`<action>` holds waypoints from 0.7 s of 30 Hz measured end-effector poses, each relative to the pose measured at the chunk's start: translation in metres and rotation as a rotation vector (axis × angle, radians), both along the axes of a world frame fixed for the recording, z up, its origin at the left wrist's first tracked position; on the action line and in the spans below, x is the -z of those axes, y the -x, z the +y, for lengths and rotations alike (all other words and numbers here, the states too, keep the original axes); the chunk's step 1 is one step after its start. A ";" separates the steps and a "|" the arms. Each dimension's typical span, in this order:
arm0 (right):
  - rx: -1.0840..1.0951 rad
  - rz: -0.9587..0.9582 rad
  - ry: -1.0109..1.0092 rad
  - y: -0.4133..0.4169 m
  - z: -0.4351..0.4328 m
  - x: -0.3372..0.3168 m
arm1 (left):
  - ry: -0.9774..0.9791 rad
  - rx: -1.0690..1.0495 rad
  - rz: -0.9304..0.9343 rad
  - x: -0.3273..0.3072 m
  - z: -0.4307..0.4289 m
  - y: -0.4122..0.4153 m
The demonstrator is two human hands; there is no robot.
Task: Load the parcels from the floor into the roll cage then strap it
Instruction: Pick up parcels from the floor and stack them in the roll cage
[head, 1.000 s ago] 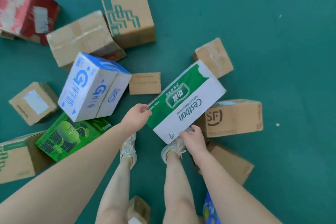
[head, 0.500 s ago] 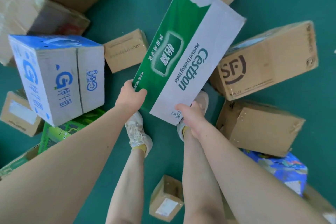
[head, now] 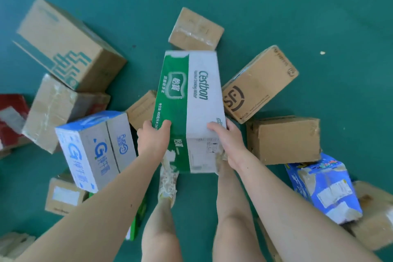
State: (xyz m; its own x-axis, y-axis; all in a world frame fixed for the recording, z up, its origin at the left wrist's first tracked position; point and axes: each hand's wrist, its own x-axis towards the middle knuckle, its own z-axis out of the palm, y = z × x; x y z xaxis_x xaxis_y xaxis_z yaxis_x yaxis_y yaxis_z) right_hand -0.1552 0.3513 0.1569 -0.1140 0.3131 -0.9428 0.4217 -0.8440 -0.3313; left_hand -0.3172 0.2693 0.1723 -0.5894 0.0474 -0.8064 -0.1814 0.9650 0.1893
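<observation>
Since the earlier frame the green-and-white box (head: 191,95) has swung from a diagonal lie to a square one. Its long axis now runs straight away from the person, and its short near end faces back toward the body.

Hand state:
- The left hand (head: 154,140) grips the near left corner, thumb on the green top face.
- The right hand (head: 227,142) grips the near right corner, thumb on the white top face, fingers curled down the side.

Both hands hold the same near end, and neither is clearly the nearer. The whole length of the box projects forward, unsupported at the far end.

The box appears to be held clear of the green floor (head: 297,6), above the person's feet. The SF-marked carton (head: 259,83) lies just beside it on the right. The blue-and-white carton (head: 95,147) stands near it on the left.

The roll cage is not in view, so its direction cannot be told. Loading is judged to be at an early stage, since many parcels are on the floor. With the grip at one end, the far end is likely to dip, so moving one hand toward mid-length would steady the carry.
</observation>
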 end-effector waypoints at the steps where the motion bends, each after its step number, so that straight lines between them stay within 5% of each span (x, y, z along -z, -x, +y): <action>1: 0.034 0.012 0.004 0.000 0.002 -0.012 | -0.011 -0.006 -0.008 -0.014 0.005 0.001; 8: 0.309 0.041 0.083 -0.013 -0.009 -0.125 | -0.084 0.119 -0.040 -0.113 0.010 -0.001; 21: 0.781 0.053 -0.145 -0.098 -0.128 -0.331 | -0.307 0.675 -0.085 -0.301 -0.003 -0.078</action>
State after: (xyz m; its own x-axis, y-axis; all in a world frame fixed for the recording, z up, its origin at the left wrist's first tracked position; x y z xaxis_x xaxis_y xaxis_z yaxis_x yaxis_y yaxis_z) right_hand -0.0573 0.2234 0.4875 0.1459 0.4402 -0.8860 -0.2940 -0.8358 -0.4637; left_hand -0.2395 0.2662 0.4735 -0.2890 0.6072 -0.7401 0.4060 0.7778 0.4797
